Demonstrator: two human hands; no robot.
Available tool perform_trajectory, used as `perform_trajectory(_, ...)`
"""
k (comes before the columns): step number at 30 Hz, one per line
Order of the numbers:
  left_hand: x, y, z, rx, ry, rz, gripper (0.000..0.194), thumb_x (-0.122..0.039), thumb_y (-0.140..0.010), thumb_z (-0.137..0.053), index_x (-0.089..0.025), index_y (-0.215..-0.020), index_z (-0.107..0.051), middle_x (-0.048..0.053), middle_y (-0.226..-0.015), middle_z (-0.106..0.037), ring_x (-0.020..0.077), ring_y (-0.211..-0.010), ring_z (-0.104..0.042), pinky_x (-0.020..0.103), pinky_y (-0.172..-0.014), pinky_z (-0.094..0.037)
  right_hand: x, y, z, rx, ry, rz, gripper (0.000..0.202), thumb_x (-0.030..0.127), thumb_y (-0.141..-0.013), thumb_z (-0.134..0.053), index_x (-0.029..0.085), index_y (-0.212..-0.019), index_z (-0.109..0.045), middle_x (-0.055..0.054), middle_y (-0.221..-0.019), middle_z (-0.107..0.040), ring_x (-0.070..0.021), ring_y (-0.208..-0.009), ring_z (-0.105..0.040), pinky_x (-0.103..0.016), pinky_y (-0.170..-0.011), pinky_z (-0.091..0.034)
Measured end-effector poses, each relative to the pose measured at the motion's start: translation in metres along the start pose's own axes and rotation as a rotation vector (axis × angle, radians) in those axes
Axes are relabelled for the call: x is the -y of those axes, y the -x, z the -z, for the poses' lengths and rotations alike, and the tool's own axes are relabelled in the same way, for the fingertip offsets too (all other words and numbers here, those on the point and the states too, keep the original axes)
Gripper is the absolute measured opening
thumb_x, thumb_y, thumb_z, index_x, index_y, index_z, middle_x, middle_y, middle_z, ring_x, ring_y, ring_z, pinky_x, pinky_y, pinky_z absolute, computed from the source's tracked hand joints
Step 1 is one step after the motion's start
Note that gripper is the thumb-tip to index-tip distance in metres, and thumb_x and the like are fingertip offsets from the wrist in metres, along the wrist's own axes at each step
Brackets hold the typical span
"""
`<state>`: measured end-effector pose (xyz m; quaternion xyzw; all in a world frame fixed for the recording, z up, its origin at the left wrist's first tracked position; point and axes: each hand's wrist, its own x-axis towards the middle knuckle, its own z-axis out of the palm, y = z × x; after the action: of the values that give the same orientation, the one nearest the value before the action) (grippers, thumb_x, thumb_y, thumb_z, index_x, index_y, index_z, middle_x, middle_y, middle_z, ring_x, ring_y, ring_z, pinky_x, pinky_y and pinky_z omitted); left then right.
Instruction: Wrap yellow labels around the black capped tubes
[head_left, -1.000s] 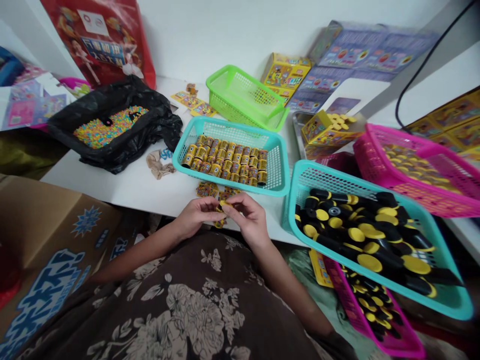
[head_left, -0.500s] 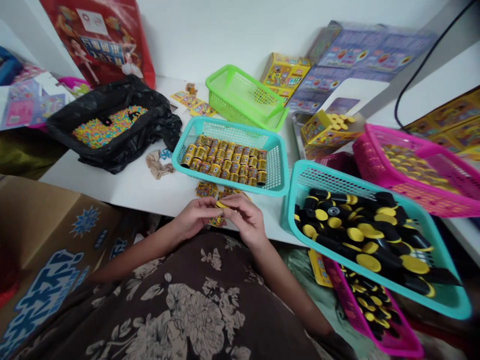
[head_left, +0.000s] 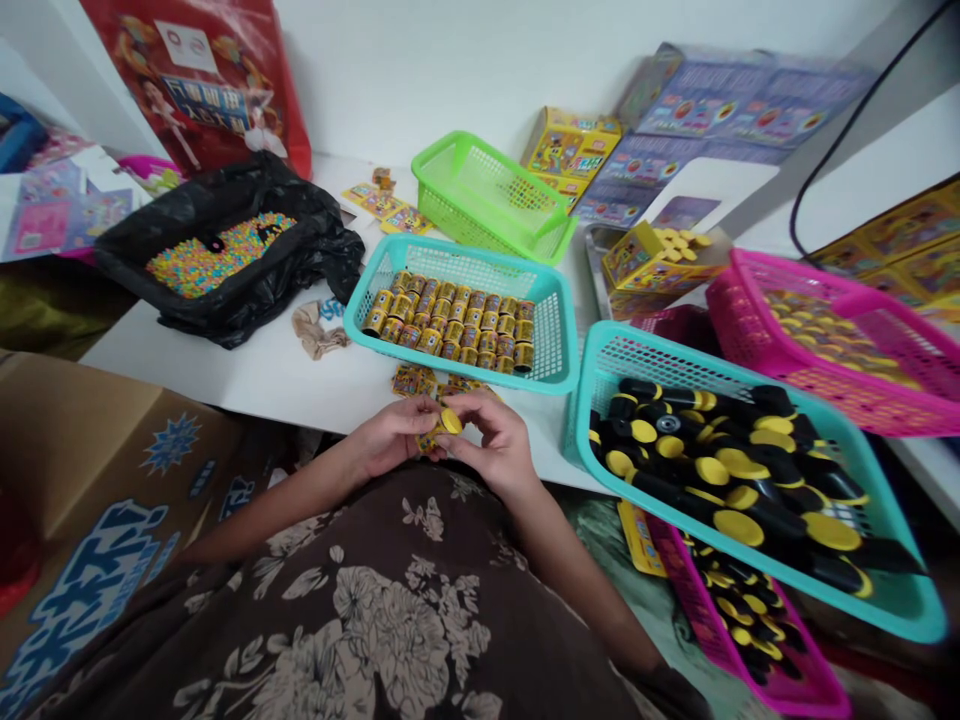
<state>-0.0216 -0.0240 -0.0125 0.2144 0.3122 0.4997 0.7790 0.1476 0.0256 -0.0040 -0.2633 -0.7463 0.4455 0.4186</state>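
Note:
Between my hands, in front of my dress, is a small container with a round yellow lid (head_left: 451, 421) facing up. My left hand (head_left: 400, 432) grips its side, fingers wrapped round it. My right hand (head_left: 495, 437) pinches the lid's edge with thumb and finger. Behind the hands, printed yellow wrappers (head_left: 414, 380) lie on the white table. Beyond them a turquoise basket (head_left: 463, 369) holds rows of small yellow printed cylinders (head_left: 429, 340). On the right, a second turquoise basket (head_left: 581, 420) holds black containers with yellow lids (head_left: 738, 525).
At the left, a bin lined with black plastic (head_left: 247, 315) holds colourful beads (head_left: 217, 262). A green basket (head_left: 480, 215) stands at the back. Pink baskets (head_left: 810, 350) are at the right, near stacked boxes (head_left: 690, 95). An open cardboard box (head_left: 97, 460) sits at the lower left.
The yellow lid has turned from edge-on to facing up, and more of the printed container shows under it. My right fingers have shifted around it.

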Motion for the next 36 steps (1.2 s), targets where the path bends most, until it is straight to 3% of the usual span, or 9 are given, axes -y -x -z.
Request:
perform_trajectory(4, 0.002, -0.004, 0.002, -0.036, 0.081, 0.027, 0.038, -0.045, -0.069, -0.080, -0.016, -0.091, -0.069, 0.007, -0.085, -0.070, 0.0164, -0.070, -0.063, 0.030, -0.065, -0.050, 0.004, 0.001, -0.002, -0.109, 0.257, 0.188, 0.031, 0.024, -0.077, -0.074, 0.028, -0.106, -0.068, -0.004, -0.093, -0.066, -0.0212, -0.085, -0.064, -0.038, -0.074, -0.055)
perform_trajectory(7, -0.001, -0.007, -0.002, -0.114, 0.086, -0.023, 0.031, -0.033, -0.066, -0.084, -0.015, -0.085, -0.068, 0.005, -0.080, -0.068, 0.0146, -0.070, -0.062, 0.028, -0.065, -0.050, 0.005, 0.002, -0.006, -0.146, 0.346, 0.313, 0.036, 0.021, -0.078, -0.073, 0.028, -0.113, -0.065, -0.007, -0.097, -0.065, -0.0225, -0.090, -0.064, -0.040, -0.078, -0.055)
perform_trajectory(11, -0.004, -0.008, -0.006, -0.224, 0.081, -0.158, 0.035, -0.016, -0.058, -0.086, -0.016, -0.088, -0.067, 0.002, -0.082, -0.067, 0.0146, -0.074, -0.063, 0.025, -0.063, -0.047, -0.002, 0.005, -0.008, -0.120, 0.353, 0.270, 0.036, 0.027, -0.081, -0.072, 0.027, -0.116, -0.064, -0.007, -0.095, -0.066, -0.0227, -0.087, -0.064, -0.040, -0.075, -0.056)
perform_trajectory(16, 0.004, -0.011, -0.007, -0.198, 0.129, -0.098, 0.030, -0.035, -0.067, -0.082, -0.015, -0.084, -0.068, 0.003, -0.081, -0.066, 0.0135, -0.070, -0.060, 0.028, -0.067, -0.050, -0.013, 0.008, -0.008, -0.151, 0.449, 0.305, 0.038, 0.025, -0.082, -0.070, 0.027, -0.120, -0.065, -0.008, -0.096, -0.067, -0.0241, -0.086, -0.064, -0.042, -0.078, -0.056)
perform_trajectory(22, 0.005, -0.010, -0.010, -0.206, 0.148, -0.054, 0.025, -0.027, -0.063, -0.084, -0.014, -0.080, -0.072, 0.005, -0.082, -0.068, 0.0130, -0.070, -0.059, 0.026, -0.066, -0.049, -0.016, 0.008, -0.009, -0.162, 0.449, 0.300, 0.040, 0.029, -0.084, -0.071, 0.029, -0.123, -0.063, -0.008, -0.097, -0.067, -0.0242, -0.088, -0.065, -0.041, -0.077, -0.057)
perform_trajectory(28, 0.003, -0.013, -0.009, -0.260, 0.181, -0.086, 0.026, -0.031, -0.063, -0.085, -0.016, -0.080, -0.071, 0.003, -0.079, -0.068, 0.0131, -0.068, -0.059, 0.026, -0.064, -0.049, -0.018, 0.009, -0.009, -0.151, 0.493, 0.336, 0.039, 0.026, -0.083, -0.072, 0.028, -0.121, -0.064, -0.007, -0.094, -0.068, -0.0239, -0.085, -0.064, -0.041, -0.075, -0.055)
perform_trajectory(33, 0.005, -0.015, -0.007, -0.284, 0.164, -0.074, 0.027, -0.032, -0.068, -0.082, -0.015, -0.086, -0.071, 0.005, -0.085, -0.071, 0.0135, -0.072, -0.063, 0.025, -0.067, -0.049, -0.018, 0.009, -0.010, -0.186, 0.337, 0.200, 0.031, 0.026, -0.086, -0.069, 0.026, -0.117, -0.065, -0.006, -0.089, -0.067, -0.0211, -0.079, -0.063, -0.037, -0.069, -0.054)
perform_trajectory(36, 0.004, -0.013, -0.006, -0.296, 0.201, -0.059, 0.023, -0.033, -0.071, -0.080, -0.016, -0.083, -0.070, 0.003, -0.082, -0.070, 0.0122, -0.070, -0.062, 0.026, -0.069, -0.049, -0.019, 0.008, -0.011, -0.179, 0.366, 0.205, 0.024, 0.025, -0.088, -0.066, 0.025, -0.112, -0.068, -0.006, -0.091, -0.068, -0.0213, -0.083, -0.064, -0.037, -0.074, -0.055)
